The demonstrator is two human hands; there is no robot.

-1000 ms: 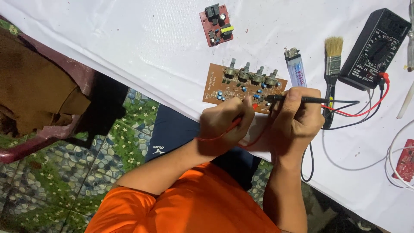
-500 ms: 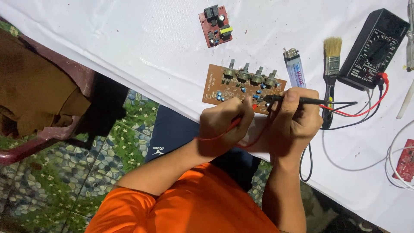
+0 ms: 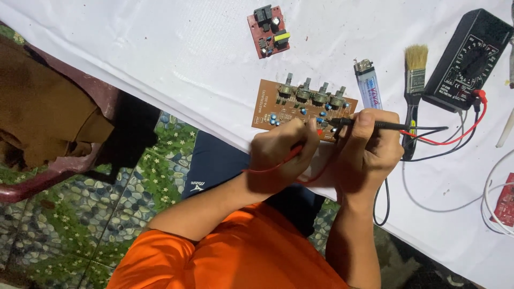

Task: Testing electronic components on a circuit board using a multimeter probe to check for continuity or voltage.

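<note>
In the head view, the brown circuit board (image 3: 302, 109) lies on the white table cover (image 3: 160, 48) just above the middle of the frame, its row of four knobbed potentiometers (image 3: 313, 95) along the upper edge. The left hand (image 3: 281, 155), just below the board's lower edge, is clenched around a red probe (image 3: 292, 155) whose tip reaches the board near a red spot. The right hand (image 3: 369, 152), to the right of it, pinches a black probe (image 3: 369, 124) between thumb and fingers, laid almost flat with its tip pointing left onto the board's lower right part. Red and black leads (image 3: 455, 134) run right to the black multimeter (image 3: 468, 61) in the upper right corner. Between board and meter lie a clear lighter (image 3: 368, 88) and a paintbrush (image 3: 413, 91) with a black handle; a small red circuit board (image 3: 270, 31) sits at the top centre, well apart. To probe well, it seems wise to rest both wrists on the table edge, keep each tip on one solder point only so that neighbouring pads are not bridged, hold both steady, and glance at the meter without shifting the tips; the slack leads should stay clear of the knobs.
</note>
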